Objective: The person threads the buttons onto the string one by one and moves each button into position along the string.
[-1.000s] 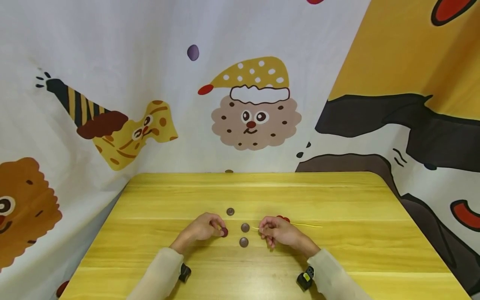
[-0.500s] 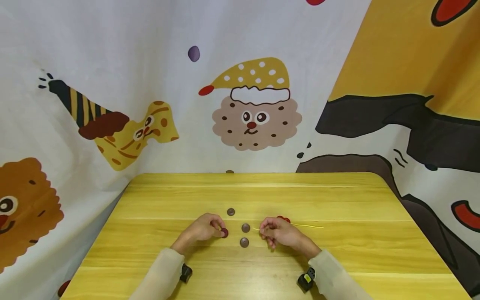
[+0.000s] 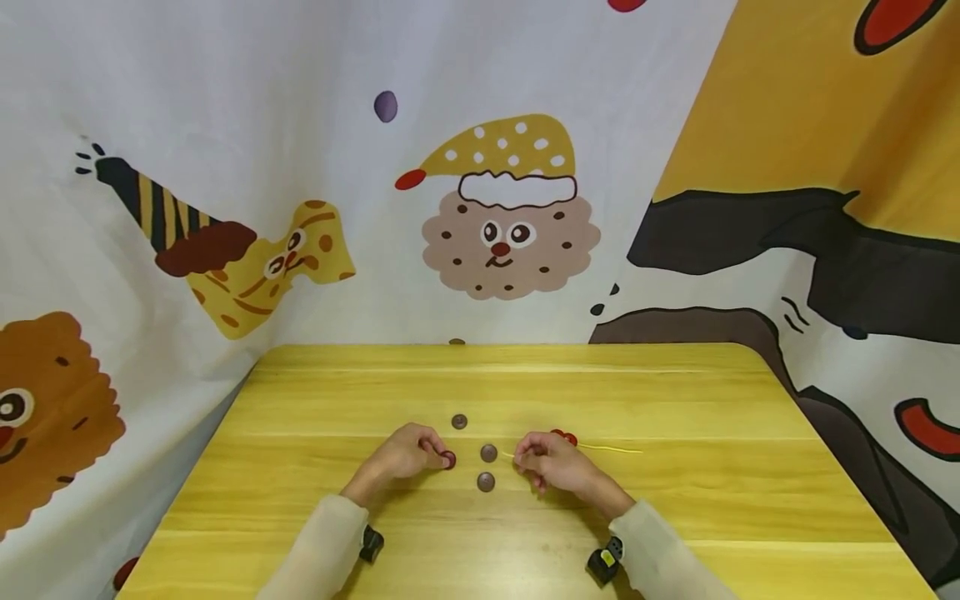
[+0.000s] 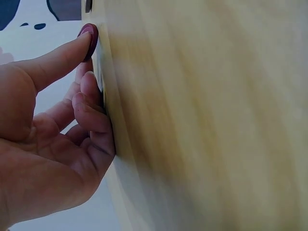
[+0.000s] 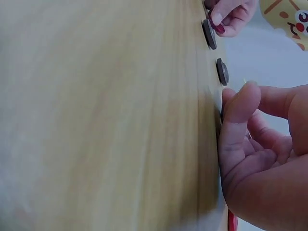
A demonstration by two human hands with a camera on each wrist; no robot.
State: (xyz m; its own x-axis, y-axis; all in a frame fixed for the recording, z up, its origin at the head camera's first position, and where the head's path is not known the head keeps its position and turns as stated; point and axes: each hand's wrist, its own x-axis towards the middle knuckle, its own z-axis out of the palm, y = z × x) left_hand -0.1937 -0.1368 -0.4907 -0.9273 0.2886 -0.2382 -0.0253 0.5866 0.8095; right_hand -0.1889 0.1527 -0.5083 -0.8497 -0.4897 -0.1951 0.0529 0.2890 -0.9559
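Observation:
My left hand pinches a dark red round button between thumb and fingertips; in the left wrist view the button stands on edge near the wooden surface. My right hand pinches a thin yellow string, whose short tip sticks out to the left of the fingertips. Between the hands lie three brown round buttons: a far one, a middle one and a near one. Behind my right hand sit bright red round pieces, partly hidden, with the yellow string's tail running right.
The wooden table reaches back to a white cloth printed with cartoon figures. Each wrist carries a small black camera, one on the left and one on the right.
The dark red button in my left fingers has tilted slightly. My right hand and the brown buttons keep their places; the head view has shifted a little.

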